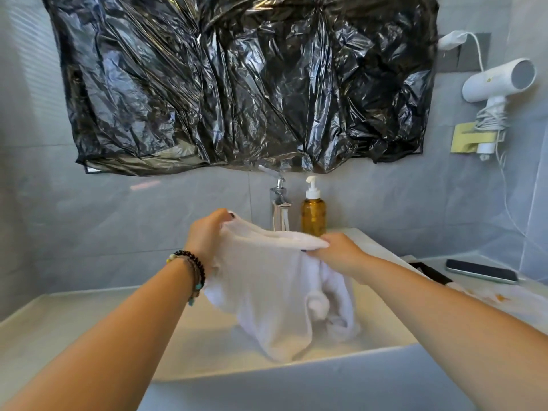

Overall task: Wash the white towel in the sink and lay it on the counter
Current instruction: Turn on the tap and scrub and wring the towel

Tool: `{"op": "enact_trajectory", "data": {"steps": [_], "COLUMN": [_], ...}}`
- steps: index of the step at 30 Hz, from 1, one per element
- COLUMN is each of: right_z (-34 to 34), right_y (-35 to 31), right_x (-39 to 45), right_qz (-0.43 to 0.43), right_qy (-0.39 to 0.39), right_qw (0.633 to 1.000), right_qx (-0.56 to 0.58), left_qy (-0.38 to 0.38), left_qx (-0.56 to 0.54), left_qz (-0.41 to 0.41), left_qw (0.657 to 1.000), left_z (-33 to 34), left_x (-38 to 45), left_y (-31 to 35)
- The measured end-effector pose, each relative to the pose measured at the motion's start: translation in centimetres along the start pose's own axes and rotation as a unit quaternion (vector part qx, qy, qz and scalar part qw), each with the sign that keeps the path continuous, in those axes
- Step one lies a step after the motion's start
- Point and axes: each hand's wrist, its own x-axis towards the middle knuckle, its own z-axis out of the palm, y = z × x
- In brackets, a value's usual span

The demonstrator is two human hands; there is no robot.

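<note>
Right, the sink [89, 315] fills the space below me, a wide white basin, and the counter [474, 295] where this must end lies off to my right, with a phone [482, 271] already resting on it. The white towel [267, 292] hangs over the basin, stretched between my hands at its top edge, its bulk drooping down and bunched in folds toward the right, the lowest part reaching the basin floor. Behind it stands the faucet [278, 203], with water seemingly trickling from its spout, and just beside that the amber soap bottle [313, 215]. My left hand [207, 232] has its fingers curled over one end of the top hem, and my right hand [338, 253] pinches the other end, thumb and fingers closed on the cloth. To wash it well, I judge I should keep both grips firm, bring the hanging part under the spout rather than letting it pool, and work along the hem bit by bit so no fold stays dry. The risk is that the soaked cloth, growing heavy, slips my pinch.
</note>
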Motion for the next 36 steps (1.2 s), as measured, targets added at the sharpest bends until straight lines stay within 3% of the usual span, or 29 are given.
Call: {"op": "enact_trajectory", "data": {"steps": [3,6,9,13,16,19,21,24,26,28,30,32,34,36], "right_z": [-1.9,-3.4,-4.3,-5.4,-4.5,-2.3,-0.7,1.5,3.3,4.9,5.7,5.7,5.2,4.4], "right_y": [-3.8,-8.0,-12.0,-14.7,-12.9,-8.3,-4.7,-0.5,1.4,2.8,3.7,4.0,4.0,3.7], "right_x": [1.0,1.5,1.4,1.1,1.3,1.4,1.2,1.2,1.0,0.8,1.1,1.8,2.7,3.7], "right_qz": [-0.074,-0.137,-0.170,-0.218,-0.243,-0.170,-0.106,-0.097,-0.125,-0.131,-0.122,-0.115,-0.110,-0.125], "right_qy": [0.088,0.155,0.200,0.264,0.187,0.009,-0.058,-0.050,-0.118,-0.180,-0.174,-0.172,-0.173,-0.140], "right_qw": [0.986,0.963,0.936,0.903,0.908,0.902,0.910,0.918,0.896,0.870,0.864,0.860,0.849,0.833], "right_qx": [-0.120,-0.170,-0.234,-0.260,-0.286,-0.396,-0.396,-0.382,-0.409,-0.440,-0.456,-0.467,-0.487,-0.520], "left_qy": [-0.081,-0.099,-0.024,0.153,0.174,0.088,0.007,-0.112,-0.199,-0.276,-0.298,-0.282,-0.262,-0.268], "left_qx": [0.264,0.364,0.388,0.409,0.411,0.452,0.482,0.543,0.556,0.605,0.633,0.618,0.559,0.511], "left_qz": [0.105,0.136,0.212,0.309,0.290,0.209,0.132,0.063,0.046,0.044,0.044,0.014,-0.023,-0.051], "left_qw": [0.955,0.916,0.896,0.845,0.847,0.863,0.866,0.830,0.805,0.746,0.713,0.734,0.786,0.815], "left_z": [-1.3,-1.4,-1.0,-1.1,-1.6,-1.6,-1.2,0.9,2.6,4.1,4.9,5.1,4.7,4.5], "left_x": [0.4,0.7,0.7,1.9,2.8,3.3,3.6,3.6,3.5,3.7,4.4,5.5,6.1,6.2], "left_y": [-0.1,0.2,1.8,3.5,2.3,-0.8,-3.1,-6.1,-8.0,-9.6,-10.5,-10.8,-10.9,-10.7]}}
